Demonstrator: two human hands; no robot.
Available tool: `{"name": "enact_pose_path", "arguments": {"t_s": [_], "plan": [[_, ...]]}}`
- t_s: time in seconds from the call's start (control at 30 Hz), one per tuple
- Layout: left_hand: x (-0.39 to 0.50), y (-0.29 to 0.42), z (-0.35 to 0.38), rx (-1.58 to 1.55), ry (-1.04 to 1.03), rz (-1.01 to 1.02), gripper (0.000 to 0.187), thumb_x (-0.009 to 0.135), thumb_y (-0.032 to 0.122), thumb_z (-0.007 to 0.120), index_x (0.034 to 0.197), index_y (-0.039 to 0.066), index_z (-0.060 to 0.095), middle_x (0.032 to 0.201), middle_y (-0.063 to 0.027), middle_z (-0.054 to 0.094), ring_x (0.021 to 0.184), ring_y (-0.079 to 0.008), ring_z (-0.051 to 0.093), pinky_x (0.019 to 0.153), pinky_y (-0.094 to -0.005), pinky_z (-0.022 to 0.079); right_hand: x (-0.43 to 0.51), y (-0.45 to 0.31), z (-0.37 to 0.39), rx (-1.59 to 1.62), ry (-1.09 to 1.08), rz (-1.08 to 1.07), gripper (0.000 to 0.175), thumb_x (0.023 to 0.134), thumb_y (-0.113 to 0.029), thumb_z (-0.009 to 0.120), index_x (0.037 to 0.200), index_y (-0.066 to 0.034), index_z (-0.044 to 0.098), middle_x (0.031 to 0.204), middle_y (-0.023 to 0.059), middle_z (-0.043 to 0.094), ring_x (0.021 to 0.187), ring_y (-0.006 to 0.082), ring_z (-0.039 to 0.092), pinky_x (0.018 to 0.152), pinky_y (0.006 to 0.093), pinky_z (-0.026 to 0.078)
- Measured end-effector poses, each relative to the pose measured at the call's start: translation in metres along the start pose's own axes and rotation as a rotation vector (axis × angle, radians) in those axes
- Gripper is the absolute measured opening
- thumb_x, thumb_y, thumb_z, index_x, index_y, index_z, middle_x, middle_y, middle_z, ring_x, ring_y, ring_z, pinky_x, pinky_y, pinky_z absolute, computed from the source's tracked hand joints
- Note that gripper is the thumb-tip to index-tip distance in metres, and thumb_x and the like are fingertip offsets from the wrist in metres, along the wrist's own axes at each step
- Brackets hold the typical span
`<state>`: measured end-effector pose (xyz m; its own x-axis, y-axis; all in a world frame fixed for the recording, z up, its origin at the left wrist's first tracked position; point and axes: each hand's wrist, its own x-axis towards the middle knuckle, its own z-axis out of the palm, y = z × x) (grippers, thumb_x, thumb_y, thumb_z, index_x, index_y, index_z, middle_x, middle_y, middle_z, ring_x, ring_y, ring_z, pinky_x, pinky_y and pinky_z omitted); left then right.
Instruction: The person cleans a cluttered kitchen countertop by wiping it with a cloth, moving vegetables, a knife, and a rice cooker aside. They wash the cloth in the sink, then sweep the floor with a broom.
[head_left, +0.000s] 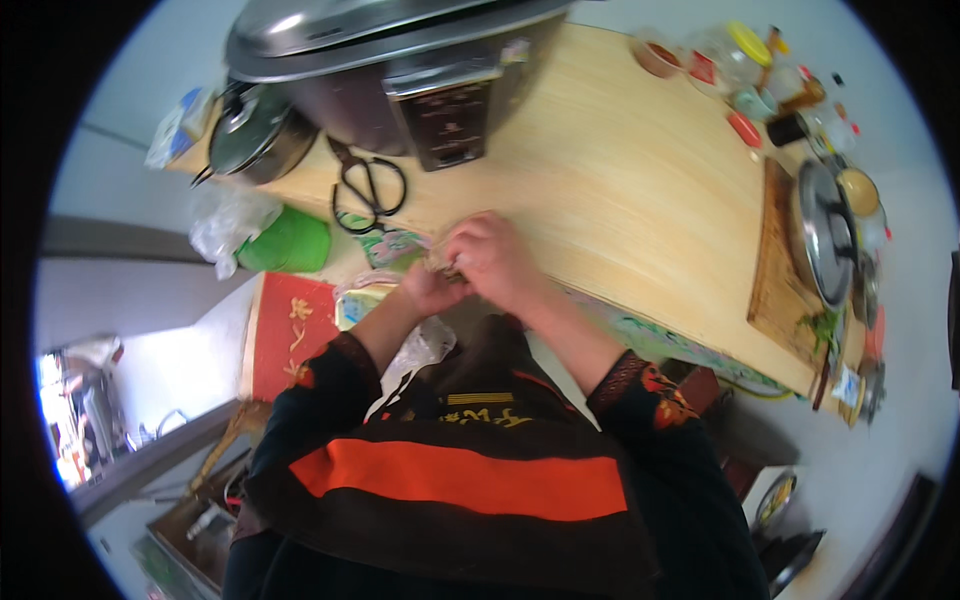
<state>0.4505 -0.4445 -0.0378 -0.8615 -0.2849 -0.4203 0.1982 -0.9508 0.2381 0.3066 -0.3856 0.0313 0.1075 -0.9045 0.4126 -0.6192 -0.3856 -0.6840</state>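
Observation:
My left hand (435, 289) and my right hand (487, 255) meet at the near edge of the wooden table (600, 195). Between their fingers is a small brownish, crumpled thing (441, 262), mostly covered by the fingers and too blurred to name. My right hand lies over it from above, with the left one below. Just beyond the hands, a pair of black-handled scissors (369, 196) rests on the table. Below my hands hangs a clear plastic bag (431, 345), partly hidden by my left forearm.
A large electric cooker (345, 97) stands at the back, beside a lidded pot (259, 139). At the left are a green bin (289, 241) and a red box (289, 322). Jars (727, 56), a cutting board (769, 240) and a metal lid (817, 232) line the right side.

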Motion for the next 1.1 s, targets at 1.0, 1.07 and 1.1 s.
{"name": "enact_pose_path", "arguments": {"t_s": [1.0, 1.07, 1.1], "plan": [[-0.129, 0.042, -0.209, 0.624, 1.043, 0.266, 0.031, 0.094, 0.026, 0.044, 0.119, 0.007, 0.047, 0.078, -0.0135, 0.060, 0.058, -0.0242, 0.061, 0.051, -0.0341, 0.054, -0.259, -0.016, -0.220, -0.220, 0.988, 0.904, 0.028, 0.079, -0.003, 0.062, 0.107, 0.0008, 0.058, 0.102, 0.0082, 0.060, 0.093, 0.0187, 0.057, 0.083, 0.0278, 0.045], [-0.118, 0.034, -0.191, 0.402, 0.866, 0.213, 0.034, 0.095, 0.024, 0.040, 0.122, 0.004, 0.044, 0.096, -0.0164, 0.059, 0.082, -0.0264, 0.061, 0.073, -0.0347, 0.054, -0.281, 0.009, -0.203, -0.544, 0.942, 0.898, 0.026, 0.081, -0.003, 0.058, 0.107, 0.0013, 0.058, 0.101, 0.0111, 0.060, 0.093, 0.0224, 0.057, 0.082, 0.0307, 0.046], [-0.108, 0.032, -0.193, 0.293, 0.760, 0.208, 0.034, 0.096, 0.023, 0.039, 0.123, 0.002, 0.043, 0.102, -0.0171, 0.058, 0.091, -0.0270, 0.060, 0.081, -0.0344, 0.052, -0.282, 0.024, -0.190, -0.693, 0.901, 0.899, 0.025, 0.082, -0.003, 0.056, 0.106, 0.0016, 0.058, 0.100, 0.0125, 0.060, 0.093, 0.0242, 0.057, 0.081, 0.0322, 0.046]]}}
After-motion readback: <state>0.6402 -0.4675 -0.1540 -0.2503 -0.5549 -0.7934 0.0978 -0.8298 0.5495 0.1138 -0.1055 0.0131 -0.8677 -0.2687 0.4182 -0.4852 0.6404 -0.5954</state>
